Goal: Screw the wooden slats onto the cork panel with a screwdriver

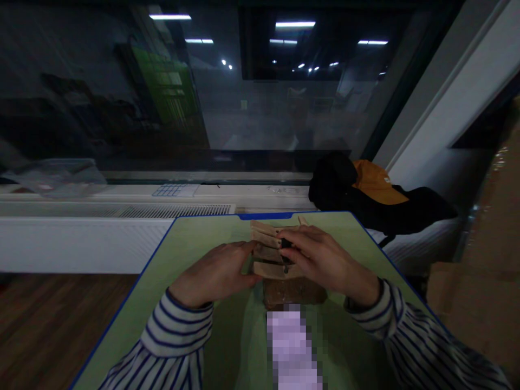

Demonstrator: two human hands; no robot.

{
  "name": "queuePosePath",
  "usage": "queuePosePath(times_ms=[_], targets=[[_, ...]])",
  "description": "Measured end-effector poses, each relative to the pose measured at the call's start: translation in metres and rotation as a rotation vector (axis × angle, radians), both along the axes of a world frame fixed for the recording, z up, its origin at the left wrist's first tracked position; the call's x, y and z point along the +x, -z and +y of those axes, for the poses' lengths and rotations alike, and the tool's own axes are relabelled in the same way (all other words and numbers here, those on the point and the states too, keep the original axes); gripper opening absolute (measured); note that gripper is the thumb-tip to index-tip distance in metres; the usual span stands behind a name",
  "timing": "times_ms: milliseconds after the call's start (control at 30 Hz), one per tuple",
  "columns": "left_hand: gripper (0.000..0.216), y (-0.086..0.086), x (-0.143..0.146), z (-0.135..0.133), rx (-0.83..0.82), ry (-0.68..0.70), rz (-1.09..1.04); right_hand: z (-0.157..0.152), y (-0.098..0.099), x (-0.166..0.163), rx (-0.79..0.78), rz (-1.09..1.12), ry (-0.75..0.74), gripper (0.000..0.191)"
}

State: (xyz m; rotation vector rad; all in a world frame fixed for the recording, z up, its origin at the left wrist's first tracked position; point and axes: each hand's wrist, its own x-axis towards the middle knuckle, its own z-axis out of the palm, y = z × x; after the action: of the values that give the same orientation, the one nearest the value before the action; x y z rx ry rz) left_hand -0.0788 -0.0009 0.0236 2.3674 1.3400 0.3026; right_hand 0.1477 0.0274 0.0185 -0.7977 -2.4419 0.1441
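Note:
Near the far end of the green tabletop is a tan, layered piece (268,253) with several strips or slots across it; its exact kind is unclear. My left hand (219,271) grips its left edge, thumb at the near corner and fingers at the side. Over the right part of it, my right hand (320,257) pinches a small black object (286,243) between thumb and fingers. Just in front lies a brown, block-like thing (294,292), partly covered by the tan piece. The right end of the tan piece is hidden behind my right hand.
The green table (195,336) has a blue edge and reaches the windowsill. A pixelated lilac strip (292,346) shows at its near middle. A black garment (382,216) and an orange cap (379,181) lie beyond the right corner; a cardboard box (471,292) stands right, a radiator (73,244) left.

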Motion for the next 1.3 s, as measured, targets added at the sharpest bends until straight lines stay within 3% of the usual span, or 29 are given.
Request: queuePosePath(times_ms=[167,633,1100,1300], targets=[[0.046,0.0,0.0,0.001,0.012,0.004,0.006,-0.004,0.0,-0.003,0.037,0.008,-0.011,0.029],[0.051,-0.002,-0.001,0.004,-0.025,-0.006,-0.032,-0.004,-0.01,0.004,-0.171,0.049,-0.118,0.033],[0.047,-0.003,-0.002,0.004,-0.021,-0.019,0.025,-0.012,-0.002,-0.003,0.02,-0.006,-0.074,0.026],[0.048,-0.003,-0.001,0.002,0.036,-0.041,0.079,-0.012,-0.003,0.001,-0.029,0.049,-0.053,0.025]])
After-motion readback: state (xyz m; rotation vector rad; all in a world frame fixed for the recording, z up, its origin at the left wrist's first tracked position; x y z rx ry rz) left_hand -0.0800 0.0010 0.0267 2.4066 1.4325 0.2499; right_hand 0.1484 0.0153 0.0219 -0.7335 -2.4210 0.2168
